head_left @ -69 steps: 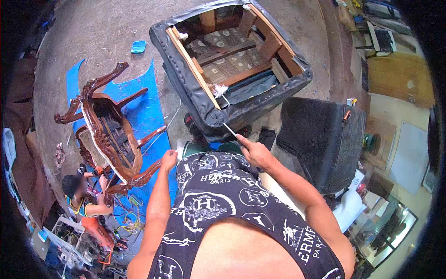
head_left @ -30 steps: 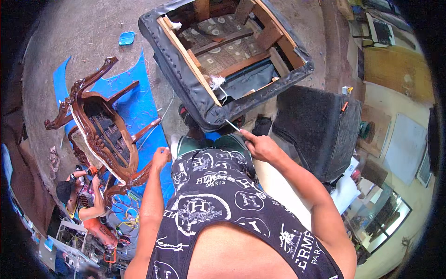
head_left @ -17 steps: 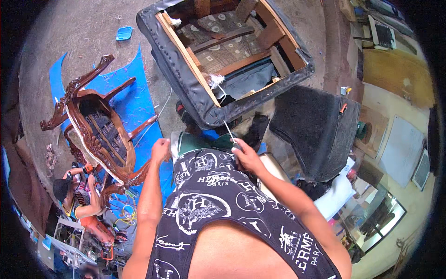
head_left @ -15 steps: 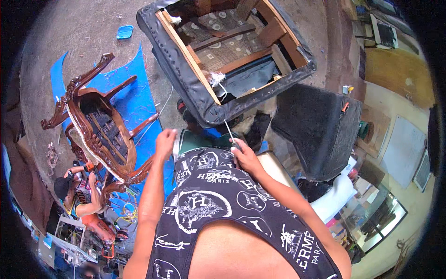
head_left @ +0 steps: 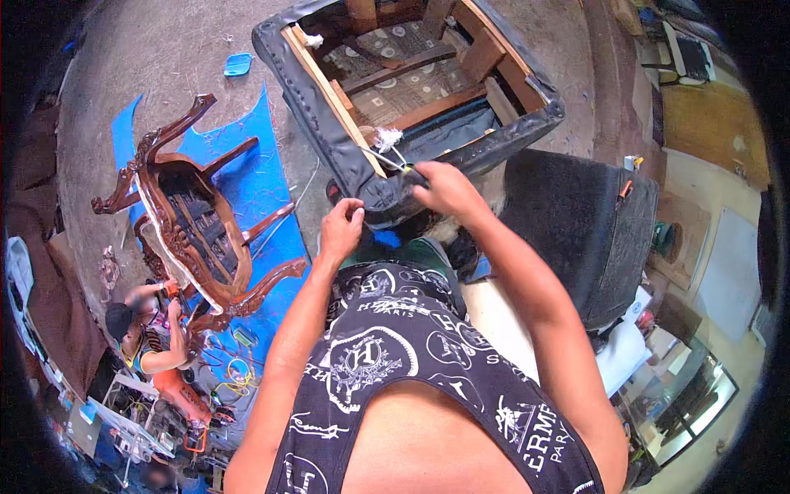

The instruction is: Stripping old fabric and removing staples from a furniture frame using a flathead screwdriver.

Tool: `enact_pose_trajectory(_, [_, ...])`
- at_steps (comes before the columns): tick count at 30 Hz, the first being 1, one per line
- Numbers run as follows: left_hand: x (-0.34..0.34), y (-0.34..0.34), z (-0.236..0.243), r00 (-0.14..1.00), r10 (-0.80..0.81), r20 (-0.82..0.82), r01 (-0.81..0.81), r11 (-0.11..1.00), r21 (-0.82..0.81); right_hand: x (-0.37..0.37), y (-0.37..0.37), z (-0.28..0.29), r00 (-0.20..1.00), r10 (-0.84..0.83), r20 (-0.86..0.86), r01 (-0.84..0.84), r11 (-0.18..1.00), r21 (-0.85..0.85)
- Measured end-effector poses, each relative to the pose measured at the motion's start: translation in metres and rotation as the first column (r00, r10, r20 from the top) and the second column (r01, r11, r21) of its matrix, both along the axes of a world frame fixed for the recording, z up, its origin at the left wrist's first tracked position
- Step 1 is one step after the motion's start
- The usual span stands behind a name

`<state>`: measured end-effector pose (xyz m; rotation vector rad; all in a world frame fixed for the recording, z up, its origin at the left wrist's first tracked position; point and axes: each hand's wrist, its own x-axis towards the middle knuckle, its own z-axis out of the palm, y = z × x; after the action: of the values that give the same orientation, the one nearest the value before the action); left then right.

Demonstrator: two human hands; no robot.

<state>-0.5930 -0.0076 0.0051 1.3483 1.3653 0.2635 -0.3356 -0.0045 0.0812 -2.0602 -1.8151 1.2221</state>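
Observation:
An upturned black upholstered seat [head_left: 317, 111] with its wooden frame exposed stands in front of me. My right hand [head_left: 447, 191] is closed around the dark handle of a screwdriver-like tool [head_left: 385, 160]. Its thin metal shaft points left across the frame's near rail, next to a tuft of white stuffing [head_left: 388, 139] and a pale cord. My left hand [head_left: 341, 230] is at the seat's near left corner, fingers curled, thumb and forefinger together against the black covering. Whether it pinches the covering there cannot be made out.
A carved wooden chair frame [head_left: 234, 309] lies on a blue sheet [head_left: 276, 210] to the left; a person [head_left: 164, 358] works beside it. A large black upholstered piece [head_left: 576, 235] stands at right. A blue plastic container [head_left: 238, 65] lies on the floor.
My right hand has moved forward with the tool, from beside my lap to the seat's near rail. My left hand has moved forward and right to the seat's corner.

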Motion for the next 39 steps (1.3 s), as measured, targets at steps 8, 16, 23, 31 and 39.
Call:
enact_pose_trajectory(8, [-0.054,-0.039,-0.018,0.986,0.150,-0.071,-0.150,0.989,0.012,-0.005,0.057,-0.031,0.904,0.380,0.196,-0.335,0.915,-0.226])
enact_pose_trajectory(16, [-0.082,-0.073,-0.043,0.980,0.154,-0.127,-0.156,0.988,-0.003,-0.006,0.044,-0.016,0.851,0.497,0.168,-0.453,0.858,-0.242])
enact_pose_trajectory(23, [-0.051,-0.046,-0.014,0.992,0.117,-0.037,-0.118,0.993,-0.020,0.009,0.027,-0.021,0.870,0.476,0.130,-0.482,0.876,0.017])
enact_pose_trajectory(31, [0.039,-0.005,-0.004,0.998,-0.023,0.064,0.002,0.953,0.302,0.008,0.021,-0.014,0.874,0.462,0.152,-0.462,0.886,-0.040])
enact_pose_trajectory(39, [0.051,-0.018,-0.009,0.992,-0.092,0.091,0.038,0.880,0.474,0.010,0.005,-0.010,0.927,0.344,0.148,-0.348,0.937,0.005])
